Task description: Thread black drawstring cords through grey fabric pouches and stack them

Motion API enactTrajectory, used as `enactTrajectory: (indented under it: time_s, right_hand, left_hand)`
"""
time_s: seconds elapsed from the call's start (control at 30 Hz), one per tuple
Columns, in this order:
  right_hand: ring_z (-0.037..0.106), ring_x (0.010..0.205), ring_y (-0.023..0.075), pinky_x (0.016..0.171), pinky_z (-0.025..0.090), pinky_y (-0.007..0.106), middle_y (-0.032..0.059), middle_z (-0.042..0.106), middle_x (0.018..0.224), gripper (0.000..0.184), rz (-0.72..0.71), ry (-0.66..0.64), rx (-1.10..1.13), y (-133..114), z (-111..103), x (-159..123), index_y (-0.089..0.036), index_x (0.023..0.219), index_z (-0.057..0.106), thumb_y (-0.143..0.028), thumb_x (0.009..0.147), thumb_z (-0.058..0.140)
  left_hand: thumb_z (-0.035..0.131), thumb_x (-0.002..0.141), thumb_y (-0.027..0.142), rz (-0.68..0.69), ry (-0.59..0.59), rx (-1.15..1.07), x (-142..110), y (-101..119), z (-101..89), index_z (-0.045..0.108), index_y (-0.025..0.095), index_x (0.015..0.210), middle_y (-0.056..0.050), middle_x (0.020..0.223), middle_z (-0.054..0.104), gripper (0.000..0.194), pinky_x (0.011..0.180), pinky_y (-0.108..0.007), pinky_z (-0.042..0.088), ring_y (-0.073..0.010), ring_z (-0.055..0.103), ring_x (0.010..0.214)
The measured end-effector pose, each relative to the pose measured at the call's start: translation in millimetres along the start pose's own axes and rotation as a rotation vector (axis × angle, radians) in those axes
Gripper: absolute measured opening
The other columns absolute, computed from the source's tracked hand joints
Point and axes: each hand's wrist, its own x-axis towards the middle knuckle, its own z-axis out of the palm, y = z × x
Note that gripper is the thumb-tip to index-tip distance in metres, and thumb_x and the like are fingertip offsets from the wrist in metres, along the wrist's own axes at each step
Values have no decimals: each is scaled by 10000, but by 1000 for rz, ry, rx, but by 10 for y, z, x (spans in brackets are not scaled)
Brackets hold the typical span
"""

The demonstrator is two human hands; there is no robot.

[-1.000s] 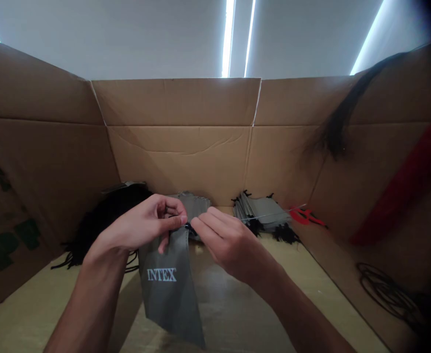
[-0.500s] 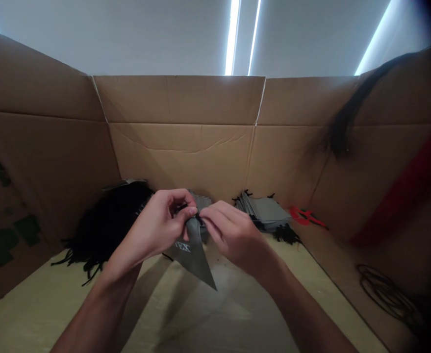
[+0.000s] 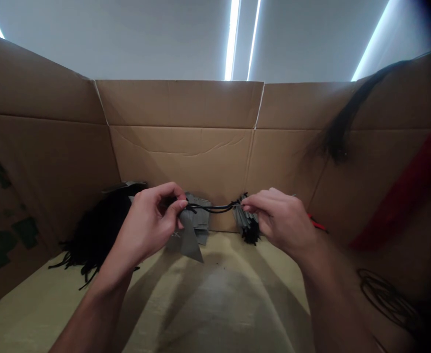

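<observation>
A grey fabric pouch [image 3: 189,240] hangs from the left hand [image 3: 147,223] above the pale floor of the cardboard enclosure, its printed lettering mostly hidden, and a black cord [image 3: 211,209] runs across from the pouch's top edge to the right hand [image 3: 279,218]. The left fingers [image 3: 173,206] are curled closed, pinching the cord and the pouch's top edge; the right fingers [image 3: 255,202] are closed on the cord's far end, though exactly how it sits between them is hard to tell. The weak point is that left pinch: the pouch's weight hangs from it, so a loosened grip could let the fabric drop or the cord slide out. A sharp pull from the right could also drag the cord free or snag it on the stack of grey pouches [image 3: 247,220] right behind it, whose black cord ends [image 3: 251,236] are close enough to tangle (loose cords catch on one another easily). A second grey stack [image 3: 200,215] sits just behind the held pouch, beside a heap of black cords [image 3: 101,220].
</observation>
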Motion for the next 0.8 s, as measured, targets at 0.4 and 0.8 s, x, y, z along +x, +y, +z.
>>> enactTrajectory:
  time_s: [0.4, 0.8]
  right_hand:
    - [610, 768, 195, 721, 443, 301, 48, 740, 833, 203, 29, -77, 72, -251, 108, 63, -178, 890, 701, -106, 1005, 550]
    - [588, 760, 184, 699, 426, 287, 40, 691, 785, 254, 12, -59, 145, -375, 283, 83, -169, 864, 692, -49, 997, 512]
  left_hand:
    - [631, 965, 293, -23, -46, 14, -36, -41, 227, 659, 195, 824, 26, 570, 603, 174, 477, -229, 418, -153, 634, 488]
    - [585, 966, 199, 134, -42, 173, -63, 9, 338, 682, 179, 795, 24, 625, 597, 197, 533, -234, 341, -125, 480, 558]
